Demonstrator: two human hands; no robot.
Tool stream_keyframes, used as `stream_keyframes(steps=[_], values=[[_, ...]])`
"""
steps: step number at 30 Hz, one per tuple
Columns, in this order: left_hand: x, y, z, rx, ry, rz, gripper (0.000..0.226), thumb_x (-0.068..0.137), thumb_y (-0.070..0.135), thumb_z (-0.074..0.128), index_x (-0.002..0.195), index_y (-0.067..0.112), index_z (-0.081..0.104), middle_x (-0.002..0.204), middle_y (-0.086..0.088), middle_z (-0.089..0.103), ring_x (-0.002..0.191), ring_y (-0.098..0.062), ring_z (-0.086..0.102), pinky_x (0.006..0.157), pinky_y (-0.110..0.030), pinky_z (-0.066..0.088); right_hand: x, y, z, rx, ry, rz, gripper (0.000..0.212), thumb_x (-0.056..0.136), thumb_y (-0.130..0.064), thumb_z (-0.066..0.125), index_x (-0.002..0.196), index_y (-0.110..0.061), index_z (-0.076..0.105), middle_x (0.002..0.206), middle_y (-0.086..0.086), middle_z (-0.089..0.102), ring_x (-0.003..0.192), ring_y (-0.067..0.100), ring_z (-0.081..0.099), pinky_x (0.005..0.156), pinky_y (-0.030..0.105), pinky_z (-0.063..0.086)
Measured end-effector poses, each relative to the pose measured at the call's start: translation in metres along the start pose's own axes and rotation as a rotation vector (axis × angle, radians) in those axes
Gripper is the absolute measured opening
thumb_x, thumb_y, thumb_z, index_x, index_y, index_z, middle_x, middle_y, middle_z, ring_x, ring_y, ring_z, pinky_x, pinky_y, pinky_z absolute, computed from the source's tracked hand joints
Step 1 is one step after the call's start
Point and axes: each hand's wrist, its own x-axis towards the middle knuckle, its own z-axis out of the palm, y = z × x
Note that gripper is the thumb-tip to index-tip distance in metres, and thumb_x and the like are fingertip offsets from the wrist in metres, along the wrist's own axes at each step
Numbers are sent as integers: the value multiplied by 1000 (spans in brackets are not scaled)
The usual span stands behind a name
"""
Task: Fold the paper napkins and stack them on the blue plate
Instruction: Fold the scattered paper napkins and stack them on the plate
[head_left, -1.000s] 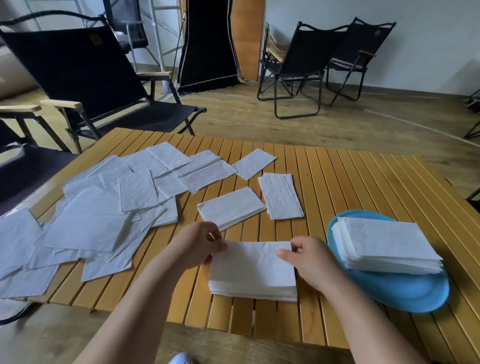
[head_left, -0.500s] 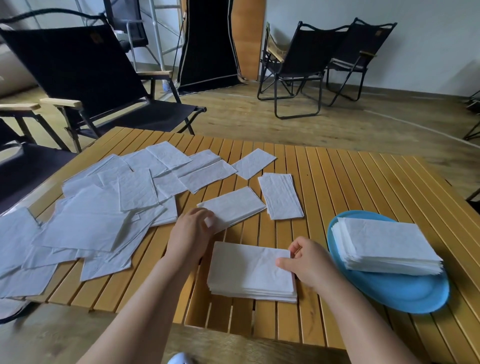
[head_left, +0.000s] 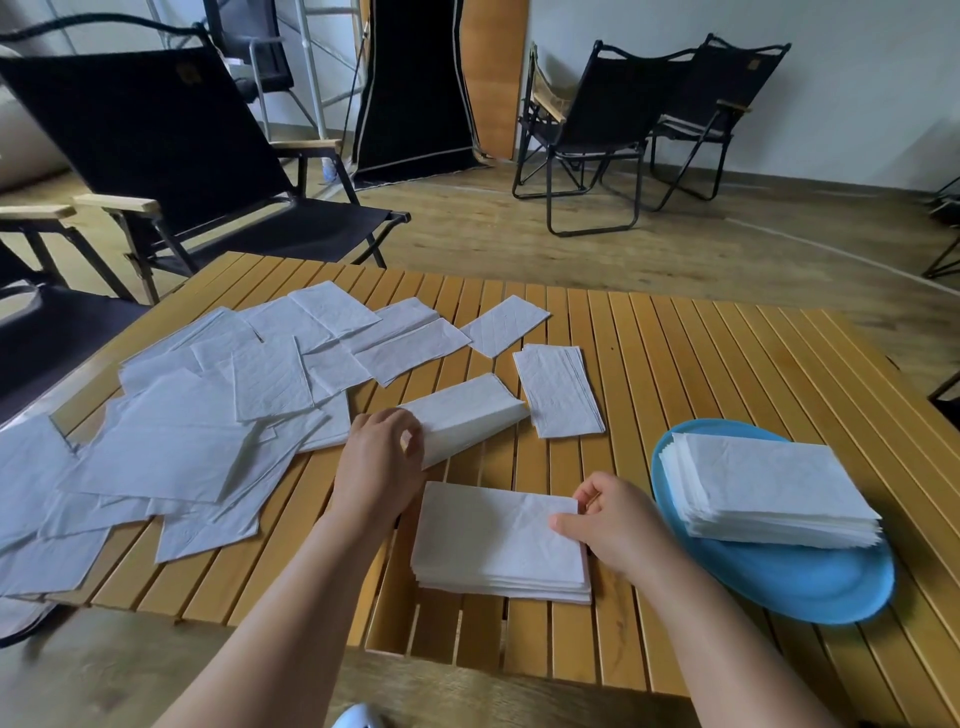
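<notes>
Head view: slatted wooden table (head_left: 701, 364); round blue plate (head_left: 789, 587) near its right edge bearing squared napkins (head_left: 769, 493); left hand (head_left: 382, 462) pinches a curling napkin (head_left: 467, 415) (soft, creased); right hand (head_left: 613, 525) grips the near stack (head_left: 493, 540).

You are working at a slatted wooden table (head_left: 701, 374), its honey-coloured strips running away from you. On its left part lies a loose spread of unfolded napkins (head_left: 171, 447), overlapping one another, some hanging past the left edge. Toward the middle, farther from you, a single folded napkin (head_left: 504, 325) lies at an angle, and just beside it a small pile of folded napkins (head_left: 558, 389). Near your edge sits a squared stack of folded napkins (head_left: 498, 543). To its right the blue plate (head_left: 800, 582) rests on the slats, bearing a taller stack of folded napkins (head_left: 769, 488)
</notes>
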Motion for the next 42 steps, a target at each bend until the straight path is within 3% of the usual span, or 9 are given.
stream_keyframes(steps=[4, 9, 14, 18, 22, 28, 34, 37, 42], values=[[1, 17, -14, -88, 38, 51, 17, 103, 22, 50, 113, 18, 62, 117, 4, 64, 107, -17, 55, 81, -27, 46, 0, 0, -1, 84, 59, 0, 38, 82, -46, 77, 103, -28, 51, 90, -5, 59, 81, 13, 60, 68, 26, 55], [-7, 37, -38, -209, -35, 231, 15, 103, 26, 40, 104, 18, 53, 93, 1, 66, 68, -15, 58, 54, -36, 49, 1, -4, -1, 299, 166, -129, 56, 86, -41, 76, 134, -32, 47, 116, -10, 60, 96, 7, 59, 69, 18, 48], [-16, 48, -55, -331, -233, 311, 13, 102, 22, 41, 97, 24, 53, 89, 6, 60, 77, -10, 53, 61, -27, 45, 3, -4, -3, 488, 89, -212, 70, 90, -29, 74, 149, -37, 36, 143, -17, 51, 131, 9, 47, 99, 29, 43], [-19, 54, -62, -511, -363, 254, 21, 106, 22, 41, 93, 21, 58, 88, 4, 57, 77, -10, 50, 65, -17, 39, 1, -5, -6, 495, 19, -237, 48, 92, -32, 71, 136, -40, 52, 131, -21, 57, 122, 5, 51, 83, 17, 45], [-19, 52, -61, -689, -342, 89, 28, 108, 33, 40, 91, 18, 56, 81, -1, 51, 69, -9, 47, 58, -19, 38, 0, -3, -6, 595, -28, -277, 15, 93, -40, 68, 106, -35, 71, 100, -11, 74, 98, 14, 69, 83, 46, 60], [-12, 44, -57, -879, -426, -156, 12, 96, 26, 64, 106, 19, 62, 83, 4, 70, 71, -6, 64, 59, -22, 50, -4, -9, -13, 691, 70, -227, 13, 97, -36, 62, 98, -27, 71, 92, -8, 75, 90, 11, 71, 74, 32, 61], [-13, 34, -47, -593, -640, -328, 13, 89, 15, 74, 103, 16, 72, 93, -6, 76, 82, -20, 75, 74, -35, 64, -3, -4, -12, 387, -19, -144, 33, 98, -41, 60, 83, -13, 69, 74, 14, 63, 69, 24, 60, 60, 32, 43], [-14, 30, -42, -503, -609, -362, 5, 92, 18, 72, 95, 16, 75, 87, -5, 77, 77, -19, 76, 73, -33, 64, -4, -4, -10, 177, -38, -129, 34, 96, -39, 64, 79, -9, 62, 64, 3, 48, 61, 15, 47, 59, 30, 40], [-12, 22, -32, -250, -541, -278, 14, 94, 31, 68, 96, 18, 73, 86, -3, 75, 74, -18, 74, 73, -38, 64, -9, -7, -10, 64, -89, -95, 23, 93, -35, 69, 79, -19, 61, 67, -4, 56, 62, 9, 51, 57, 20, 38]])
